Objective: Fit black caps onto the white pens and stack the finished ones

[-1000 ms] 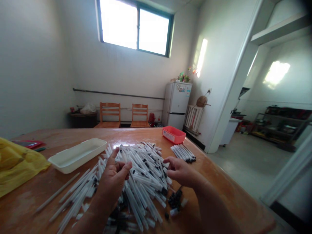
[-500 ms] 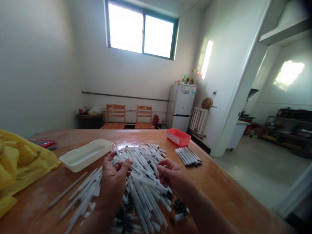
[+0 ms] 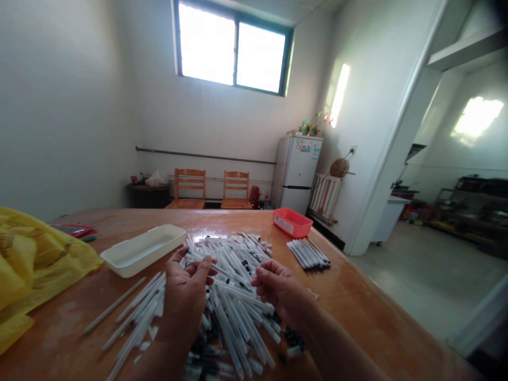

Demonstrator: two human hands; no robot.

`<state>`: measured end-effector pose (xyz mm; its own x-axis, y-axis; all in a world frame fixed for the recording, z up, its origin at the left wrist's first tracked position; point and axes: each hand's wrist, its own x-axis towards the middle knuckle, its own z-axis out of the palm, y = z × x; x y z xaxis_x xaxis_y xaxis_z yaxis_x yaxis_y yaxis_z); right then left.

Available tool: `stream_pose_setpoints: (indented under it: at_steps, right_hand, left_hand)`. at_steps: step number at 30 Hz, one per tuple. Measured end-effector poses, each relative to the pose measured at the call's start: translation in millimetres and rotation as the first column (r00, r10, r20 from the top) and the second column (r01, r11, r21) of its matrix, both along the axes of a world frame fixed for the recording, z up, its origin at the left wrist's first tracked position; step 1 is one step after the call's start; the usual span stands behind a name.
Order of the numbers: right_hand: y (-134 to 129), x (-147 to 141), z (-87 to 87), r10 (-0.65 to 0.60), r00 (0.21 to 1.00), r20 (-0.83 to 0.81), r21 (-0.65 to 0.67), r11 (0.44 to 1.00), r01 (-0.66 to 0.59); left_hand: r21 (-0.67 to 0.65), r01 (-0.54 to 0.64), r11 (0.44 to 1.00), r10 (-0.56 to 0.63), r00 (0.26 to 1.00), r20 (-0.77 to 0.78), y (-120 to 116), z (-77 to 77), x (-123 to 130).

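A heap of white plastic pen barrels with black ends (image 3: 234, 296) lies in the middle of the wooden table (image 3: 357, 296). My left hand (image 3: 184, 296) hangs palm-up over the heap's left side, fingers curled. My right hand (image 3: 278, 288) is over its right side, fingertips drawn together. Whether either hand holds a thin barrel is hard to tell. A neat bundle of aligned pens (image 3: 308, 254) lies to the right of the heap, and a small cluster of black parts (image 3: 293, 336) sits by its near edge, partly hidden behind my right forearm.
A white plastic tray (image 3: 143, 250) stands left of the heap, with loose barrels (image 3: 135, 323) in front of it. A yellow plastic bag (image 3: 35, 264) lies at the left, a red box (image 3: 288, 222) at the far edge. Wooden chairs (image 3: 206, 190) and a white refrigerator (image 3: 296, 174) stand beyond.
The view has swung left and levelled. My right hand has moved left and slightly nearer me, and my left hand has dropped a little. The heap looks about the same.
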<state>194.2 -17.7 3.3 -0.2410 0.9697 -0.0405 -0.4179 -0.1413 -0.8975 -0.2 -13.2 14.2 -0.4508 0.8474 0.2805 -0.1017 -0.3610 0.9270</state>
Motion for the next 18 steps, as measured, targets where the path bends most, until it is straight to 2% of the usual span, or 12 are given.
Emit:
stream_pose_setpoints:
  at_steps: [3, 9, 18]
  right_hand:
    - [-0.4, -1.7, -1.4, -0.016, 1.0, -0.024, -0.013, 1.0, 0.015]
    - [-5.3, -7.4, -0.6, 0.107, 0.994, -0.016, -0.102, 0.989, -0.108]
    - [-7.4, -13.8, -2.6, 0.164, 0.986, -0.001, -0.094, 0.982, -0.163]
  left_hand:
    - [-0.008, -0.005, 1.0, 0.005, 1.0, 0.013, 0.4, -0.9, 0.1]
    - [-0.004, -0.017, 1.0, 0.017, 1.0, 0.005, 0.4, -0.9, 0.0]
    - [-0.006, -0.001, 1.0, 0.001, 1.0, -0.018, 0.1, -2.4, 2.5]
